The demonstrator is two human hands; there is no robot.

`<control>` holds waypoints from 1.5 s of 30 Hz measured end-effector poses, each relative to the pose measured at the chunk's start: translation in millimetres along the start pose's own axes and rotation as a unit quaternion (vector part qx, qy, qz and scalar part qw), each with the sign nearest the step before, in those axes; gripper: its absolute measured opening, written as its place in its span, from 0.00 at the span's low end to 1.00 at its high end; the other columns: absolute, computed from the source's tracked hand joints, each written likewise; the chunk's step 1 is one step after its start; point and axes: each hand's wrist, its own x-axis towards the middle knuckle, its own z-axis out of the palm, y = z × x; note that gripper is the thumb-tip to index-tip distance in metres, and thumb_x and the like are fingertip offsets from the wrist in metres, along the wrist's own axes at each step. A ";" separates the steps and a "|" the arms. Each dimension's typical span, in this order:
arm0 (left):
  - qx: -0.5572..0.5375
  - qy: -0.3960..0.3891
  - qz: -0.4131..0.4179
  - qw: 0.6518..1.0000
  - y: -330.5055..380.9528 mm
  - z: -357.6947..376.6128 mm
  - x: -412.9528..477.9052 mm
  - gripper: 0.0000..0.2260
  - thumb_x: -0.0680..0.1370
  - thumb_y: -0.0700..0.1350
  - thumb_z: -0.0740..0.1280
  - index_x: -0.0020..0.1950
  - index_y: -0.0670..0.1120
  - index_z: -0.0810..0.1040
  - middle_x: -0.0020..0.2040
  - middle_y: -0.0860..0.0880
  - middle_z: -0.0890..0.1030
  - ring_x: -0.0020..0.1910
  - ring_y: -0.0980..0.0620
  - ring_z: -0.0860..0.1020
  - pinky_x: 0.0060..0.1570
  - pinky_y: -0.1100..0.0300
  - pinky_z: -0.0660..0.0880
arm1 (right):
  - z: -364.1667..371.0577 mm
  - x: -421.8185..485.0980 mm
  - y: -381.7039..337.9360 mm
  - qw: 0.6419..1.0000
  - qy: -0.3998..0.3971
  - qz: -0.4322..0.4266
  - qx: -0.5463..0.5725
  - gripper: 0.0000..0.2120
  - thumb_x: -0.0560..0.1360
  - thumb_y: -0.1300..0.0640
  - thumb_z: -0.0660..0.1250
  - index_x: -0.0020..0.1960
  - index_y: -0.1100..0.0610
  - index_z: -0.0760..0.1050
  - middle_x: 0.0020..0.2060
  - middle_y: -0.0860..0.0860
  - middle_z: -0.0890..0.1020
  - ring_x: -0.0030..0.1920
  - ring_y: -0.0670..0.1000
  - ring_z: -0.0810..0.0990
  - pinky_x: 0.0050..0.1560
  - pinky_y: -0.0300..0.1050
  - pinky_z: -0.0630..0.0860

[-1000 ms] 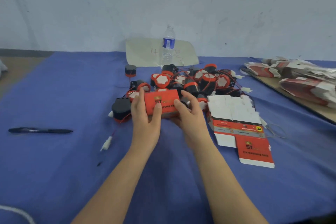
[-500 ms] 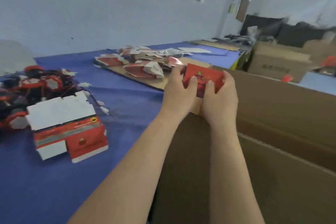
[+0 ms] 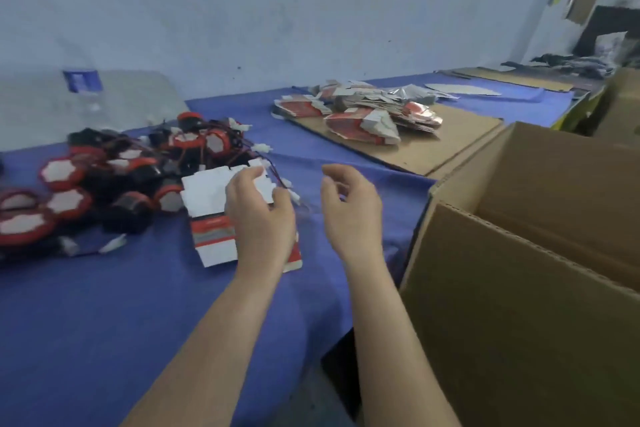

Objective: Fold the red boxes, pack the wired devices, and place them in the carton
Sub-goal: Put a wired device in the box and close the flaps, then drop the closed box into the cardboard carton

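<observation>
Head view: left hand is hovering low over a stack of flat red boxes that is lying white side up on the blue-covered table; its fingers are curling over the stack's far white flaps and the grip is looking narrow, but blur is making it impossible to tell whether it is pinching a box or only touching it; right hand is hanging in the air just right of the left one, above the table, fingers loosely curled, grip half wide and holding nothing; wired devices, black and red with white faces, are lying in a tangled pile left of the stack, reaching up to its left edge; carton is standing open at the right, beside the table's edge, flaps up, its inside hidden from this angle; a heap of unfolded boxes is lying on a cardboard sheet farther back on the table; a blurred water bottle is standing by the wall at far left.
</observation>
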 end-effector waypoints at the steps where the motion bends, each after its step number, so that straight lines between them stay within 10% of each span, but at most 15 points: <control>1: 0.022 0.019 -0.051 0.998 -14.9 -12.4 4.3 0.18 0.77 0.36 0.61 0.67 0.39 0.69 0.64 0.46 0.69 0.67 0.49 0.66 0.67 0.62 0.60 | 19.4 1.0 6.9 0.997 -0.048 0.035 -0.041 0.13 0.79 0.58 0.61 0.62 0.56 0.76 0.58 0.52 0.79 0.58 0.49 0.77 0.56 0.39 0.70; 8: -0.029 -0.005 -0.189 0.981 -51.8 -39.7 14.3 0.18 0.74 0.36 0.59 0.65 0.38 0.71 0.63 0.40 0.74 0.64 0.40 0.72 0.64 0.43 0.69 | 86.2 -6.4 30.1 0.978 -0.131 0.075 -0.147 0.10 0.76 0.59 0.58 0.51 0.58 0.76 0.50 0.56 0.81 0.52 0.59 0.77 0.46 0.48 0.73; 17: -0.126 0.012 -0.220 0.967 -41.9 -39.0 16.1 0.22 0.79 0.41 0.59 0.73 0.45 0.61 0.63 0.51 0.73 0.62 0.50 0.71 0.60 0.57 0.68 | 94.6 -15.3 15.9 0.988 -0.105 -0.011 -0.112 0.29 0.74 0.66 0.59 0.74 0.56 0.60 0.69 0.54 0.69 0.69 0.57 0.66 0.67 0.54 0.65; 27: -0.088 0.082 -0.234 0.965 -66.0 -56.6 20.2 0.22 0.78 0.40 0.60 0.72 0.42 0.63 0.68 0.44 0.70 0.67 0.43 0.69 0.66 0.44 0.68 | 99.9 -19.7 27.6 0.928 -0.157 0.067 -0.332 0.24 0.78 0.48 0.61 0.69 0.58 0.64 0.73 0.55 0.61 0.75 0.59 0.54 0.73 0.58 0.54; 35: -0.145 0.132 -0.162 0.967 -53.6 -56.8 22.5 0.17 0.80 0.36 0.58 0.68 0.49 0.67 0.59 0.51 0.75 0.57 0.53 0.75 0.59 0.52 0.75 | 98.9 -9.9 22.4 0.968 -0.079 0.123 -0.202 0.26 0.78 0.44 0.60 0.69 0.60 0.66 0.74 0.56 0.61 0.76 0.57 0.49 0.74 0.57 0.50; 40: -0.140 0.113 -0.032 0.983 -44.0 -79.6 32.5 0.10 0.81 0.38 0.58 0.60 0.49 0.71 0.50 0.58 0.78 0.47 0.64 0.78 0.43 0.72 0.74 | 100.6 -10.4 -3.6 0.997 -0.067 -0.003 0.034 0.09 0.79 0.51 0.62 0.58 0.49 0.68 0.51 0.47 0.79 0.55 0.49 0.77 0.49 0.39 0.68; 45: -0.105 0.157 0.052 0.981 -38.8 -131.2 54.0 0.17 0.77 0.46 0.69 0.60 0.50 0.64 0.54 0.58 0.76 0.52 0.65 0.76 0.52 0.70 0.73 | 138.7 -22.5 -44.6 0.979 -0.116 -0.104 0.133 0.18 0.78 0.49 0.63 0.66 0.52 0.66 0.52 0.42 0.79 0.48 0.35 0.76 0.44 0.22 0.67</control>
